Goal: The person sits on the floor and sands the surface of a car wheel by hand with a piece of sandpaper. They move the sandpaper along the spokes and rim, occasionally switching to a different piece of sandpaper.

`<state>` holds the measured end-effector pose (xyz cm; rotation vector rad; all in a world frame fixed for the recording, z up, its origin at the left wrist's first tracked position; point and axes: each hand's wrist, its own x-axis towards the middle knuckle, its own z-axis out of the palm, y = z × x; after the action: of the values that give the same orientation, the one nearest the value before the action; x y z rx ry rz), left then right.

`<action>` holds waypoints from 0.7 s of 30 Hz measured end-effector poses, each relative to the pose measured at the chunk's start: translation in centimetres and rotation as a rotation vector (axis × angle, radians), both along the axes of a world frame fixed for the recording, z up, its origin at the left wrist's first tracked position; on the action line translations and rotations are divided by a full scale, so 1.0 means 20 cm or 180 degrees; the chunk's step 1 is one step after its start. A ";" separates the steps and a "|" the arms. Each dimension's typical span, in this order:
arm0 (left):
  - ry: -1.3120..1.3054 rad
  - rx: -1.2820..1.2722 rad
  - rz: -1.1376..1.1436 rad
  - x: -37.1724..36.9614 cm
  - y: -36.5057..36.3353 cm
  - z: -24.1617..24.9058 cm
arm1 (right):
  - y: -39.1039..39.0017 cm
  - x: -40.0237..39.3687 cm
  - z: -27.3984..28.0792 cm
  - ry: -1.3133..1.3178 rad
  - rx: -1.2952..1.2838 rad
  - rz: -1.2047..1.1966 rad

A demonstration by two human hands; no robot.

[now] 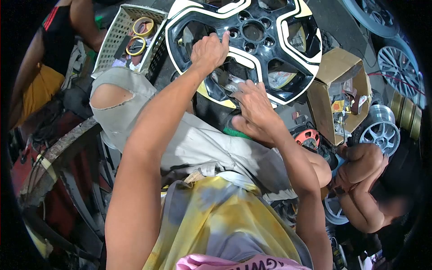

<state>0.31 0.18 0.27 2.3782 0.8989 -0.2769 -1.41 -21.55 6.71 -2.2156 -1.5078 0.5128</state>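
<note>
Wheel workshop — alloy rims, parts box, grimy floor

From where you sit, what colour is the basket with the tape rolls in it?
The basket is creamy white, in the head view.

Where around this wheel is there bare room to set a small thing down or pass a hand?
The barest patch looks to be the floor between the wheel's upper right edge and the blue rim. The basket sits tight beside the wheel. It is crowded from the cardboard box down to the red reel.
</note>
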 end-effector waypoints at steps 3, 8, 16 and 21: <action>-0.0036 -0.0064 0.0035 0.00 0.00 0.01 | 0.05 0.01 -0.06 -0.0046 0.0394 -0.0060; -0.0069 -0.0068 0.0056 0.00 0.01 0.02 | 0.00 0.02 -0.03 0.0008 -0.0462 -0.0027; -0.0095 -0.0313 0.0025 -0.01 0.02 0.02 | 0.04 0.03 -0.05 -0.0496 -0.0715 0.0256; -0.0233 -0.0376 0.0144 -0.01 0.02 0.00 | 0.05 0.02 0.03 -0.0860 -0.1557 0.0365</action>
<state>0.06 0.53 0.33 2.2420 0.8768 -0.2177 -0.98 -20.65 7.25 -2.6655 -1.8083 0.7032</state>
